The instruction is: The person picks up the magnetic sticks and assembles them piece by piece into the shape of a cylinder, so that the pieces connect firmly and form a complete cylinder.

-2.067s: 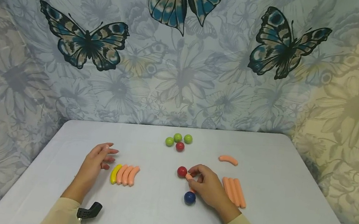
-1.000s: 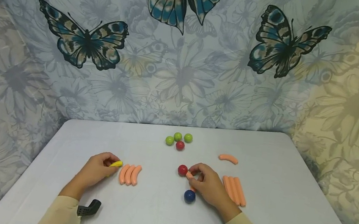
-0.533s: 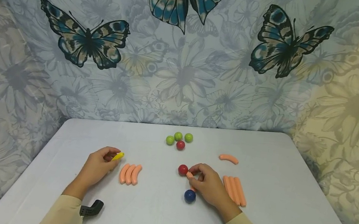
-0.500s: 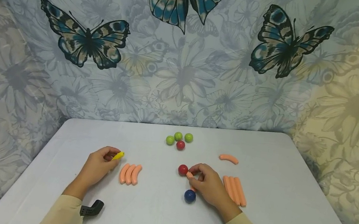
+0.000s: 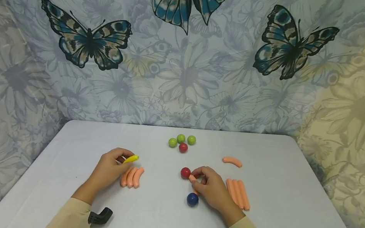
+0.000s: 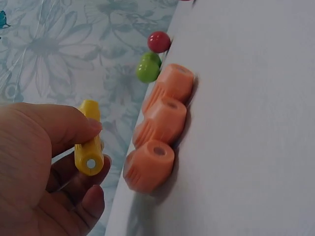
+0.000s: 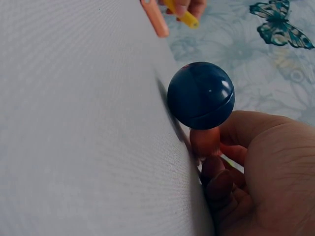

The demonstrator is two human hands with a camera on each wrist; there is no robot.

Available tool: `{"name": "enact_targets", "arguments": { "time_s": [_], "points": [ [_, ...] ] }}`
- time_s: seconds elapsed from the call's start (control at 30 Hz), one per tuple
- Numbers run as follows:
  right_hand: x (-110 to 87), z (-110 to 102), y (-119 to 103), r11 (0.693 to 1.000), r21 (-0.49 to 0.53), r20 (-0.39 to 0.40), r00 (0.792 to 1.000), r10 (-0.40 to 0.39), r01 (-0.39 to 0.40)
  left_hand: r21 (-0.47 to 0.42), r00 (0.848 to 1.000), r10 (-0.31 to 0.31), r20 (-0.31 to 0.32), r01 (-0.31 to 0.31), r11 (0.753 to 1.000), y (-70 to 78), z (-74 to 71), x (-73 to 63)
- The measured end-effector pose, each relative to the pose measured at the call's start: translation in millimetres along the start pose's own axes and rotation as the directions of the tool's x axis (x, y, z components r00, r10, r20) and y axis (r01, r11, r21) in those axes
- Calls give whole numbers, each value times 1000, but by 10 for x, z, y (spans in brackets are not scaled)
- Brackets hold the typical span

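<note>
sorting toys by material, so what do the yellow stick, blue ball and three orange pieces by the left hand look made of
Yellow stick: probably moulded plastic, satin, judging by its ribbed sides; the pale disc in its end could be metal.
Blue ball: smooth and glossy with bright highlights; painted metal or plastic, can't tell which.
Three orange pieces: likely plastic too, satin, with ridged sides.
</note>
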State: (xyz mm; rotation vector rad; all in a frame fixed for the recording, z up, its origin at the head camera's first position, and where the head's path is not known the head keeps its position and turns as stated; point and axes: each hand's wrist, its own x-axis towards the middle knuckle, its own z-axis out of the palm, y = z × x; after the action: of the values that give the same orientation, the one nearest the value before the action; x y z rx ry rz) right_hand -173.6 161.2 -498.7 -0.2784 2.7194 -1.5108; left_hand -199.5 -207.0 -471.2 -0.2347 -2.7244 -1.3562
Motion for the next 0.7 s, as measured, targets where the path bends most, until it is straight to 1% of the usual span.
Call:
{"name": "enact_targets", "arguments": {
  "time_s": [0.13, 0.2, 0.3, 0.37, 0.43, 0.53, 0.63, 0.7],
  "points": [
    [3, 3, 2, 1000, -1, 0, 1000, 4, -4, -37, 999, -7, 32, 9, 999, 84, 98, -9],
    [5, 6, 6, 1000, -4, 1, 1000, 9, -9, -72, 998, -17, 56, 21, 997, 120, 165, -5],
    [8, 9, 8, 1000, -3, 5, 1000, 13, -13, -137, 994, -29, 108, 44, 990, 185, 265, -1],
    [7, 10, 12, 1000, 0, 8, 1000, 13, -13, -162, 990, -22, 139, 44, 986, 225, 343, 10],
    [5, 10, 14, 1000, 4, 8, 1000, 11, -11, -148, 988, 10, 154, 13, 989, 264, 417, 28],
    [3, 11, 13, 1000, 4, 3, 1000, 10, -10, -65, 986, 83, 142, -75, 995, 312, 537, 71],
    [5, 13, 9, 1000, -2, -4, 1000, 12, -12, 19, 980, 148, 131, -151, 988, 358, 648, 115],
    [9, 15, 5, 1000, -6, -5, 1000, 14, -14, 52, 975, 176, 136, -184, 982, 397, 710, 134]
  ]
}}
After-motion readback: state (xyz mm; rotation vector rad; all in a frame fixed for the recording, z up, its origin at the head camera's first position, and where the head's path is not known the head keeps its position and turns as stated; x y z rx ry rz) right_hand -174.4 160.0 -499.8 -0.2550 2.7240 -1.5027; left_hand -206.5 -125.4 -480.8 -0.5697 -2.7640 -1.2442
